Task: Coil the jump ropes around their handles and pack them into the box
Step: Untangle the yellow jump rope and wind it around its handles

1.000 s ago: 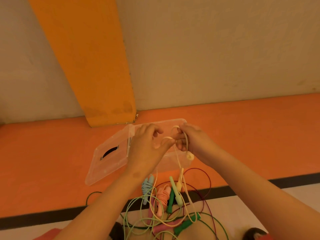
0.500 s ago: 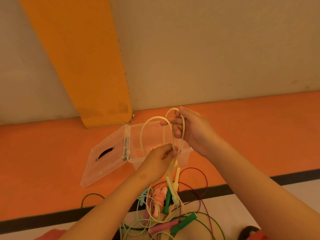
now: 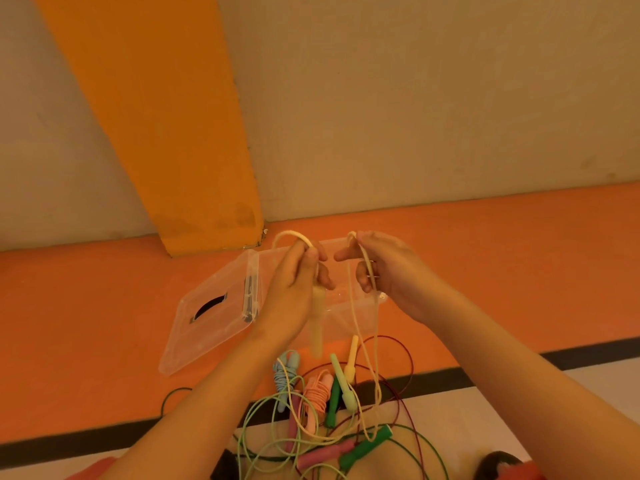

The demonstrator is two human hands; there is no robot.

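My left hand [image 3: 294, 289] grips the top of a pale yellow jump-rope handle [image 3: 317, 323], which hangs down, and a loop of its cream rope [image 3: 289, 237] arches over my fingers. My right hand [image 3: 388, 271] pinches the same rope [image 3: 363, 261], and the strand trails down from it to the pile. Behind both hands the clear plastic box [image 3: 346, 306] stands open on the orange floor, its lid [image 3: 207, 320] flipped out to the left. Below lies a tangle of ropes: a coiled pink rope [image 3: 317, 393], a blue one [image 3: 285, 372], green handles [image 3: 367, 448] and a pink handle [image 3: 325, 457].
A beige wall with an orange diagonal stripe [image 3: 166, 133] rises behind the box. A black line [image 3: 519, 362] divides the orange floor from the pale floor near me. Loose green and maroon rope loops [image 3: 405, 358] spread right of the pile.
My hands have drawn apart: the left rose with the yellow handle and a loop of rope, and the right shifted right and down, pulling the strand taut between them.
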